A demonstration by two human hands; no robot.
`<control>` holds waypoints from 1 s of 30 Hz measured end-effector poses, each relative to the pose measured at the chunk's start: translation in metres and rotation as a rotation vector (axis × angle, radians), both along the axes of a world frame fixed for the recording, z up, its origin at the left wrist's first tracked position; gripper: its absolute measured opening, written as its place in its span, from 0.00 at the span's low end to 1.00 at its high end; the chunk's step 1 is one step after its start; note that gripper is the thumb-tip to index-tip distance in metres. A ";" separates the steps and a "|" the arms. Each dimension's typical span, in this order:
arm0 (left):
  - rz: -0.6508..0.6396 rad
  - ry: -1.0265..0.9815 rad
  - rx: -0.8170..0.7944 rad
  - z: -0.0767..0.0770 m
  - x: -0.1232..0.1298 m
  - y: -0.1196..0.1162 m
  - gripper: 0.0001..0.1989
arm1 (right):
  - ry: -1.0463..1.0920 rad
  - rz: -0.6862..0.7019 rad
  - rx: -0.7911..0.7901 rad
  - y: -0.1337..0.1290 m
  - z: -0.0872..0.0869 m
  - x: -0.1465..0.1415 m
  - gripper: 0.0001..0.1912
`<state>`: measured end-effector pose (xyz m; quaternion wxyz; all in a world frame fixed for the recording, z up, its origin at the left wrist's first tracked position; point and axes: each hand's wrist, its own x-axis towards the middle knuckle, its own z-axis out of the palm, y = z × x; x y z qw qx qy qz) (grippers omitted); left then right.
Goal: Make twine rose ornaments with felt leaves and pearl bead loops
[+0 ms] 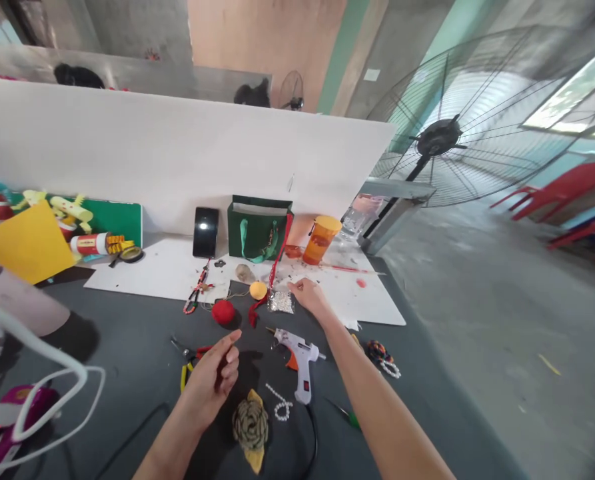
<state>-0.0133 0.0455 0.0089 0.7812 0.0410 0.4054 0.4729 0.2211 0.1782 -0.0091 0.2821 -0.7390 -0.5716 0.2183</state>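
Note:
My left hand (pixel 214 373) is above the dark table with fingers curled and thumb and forefinger together; anything pinched there is too small to make out. My right hand (pixel 308 295) reaches to the right edge of a clear packet of white beads (pixel 281 302), its fingertips drawn together. Whether they hold anything I cannot tell. Below my hands lie a striped fabric rose (pixel 250 423) with yellow leaves and a short string of white beads (pixel 280 405). A white glue gun (pixel 301 360) with an orange trigger lies between my arms. Pliers (pixel 191 357) are partly behind my left hand.
Behind are a red yarn ball (pixel 223 312), a yellow ball (pixel 258 290), a green gift bag (pixel 260 230), a phone (pixel 206 232) and an orange cup (pixel 322 240). A green-handled awl (pixel 344 413) lies right. White cables (pixel 42 340) loop at left; a large fan (pixel 440 137) stands beyond.

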 end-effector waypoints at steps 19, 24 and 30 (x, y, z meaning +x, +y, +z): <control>-0.036 0.241 0.251 -0.005 0.001 -0.004 0.23 | 0.964 0.091 0.231 -0.051 0.022 -0.028 0.23; -0.073 0.550 0.437 0.013 0.010 -0.004 0.36 | 1.185 0.174 0.223 -0.083 0.049 -0.050 0.21; -0.092 0.608 0.500 0.007 0.008 -0.010 0.32 | 1.341 0.203 0.155 -0.120 0.058 -0.074 0.18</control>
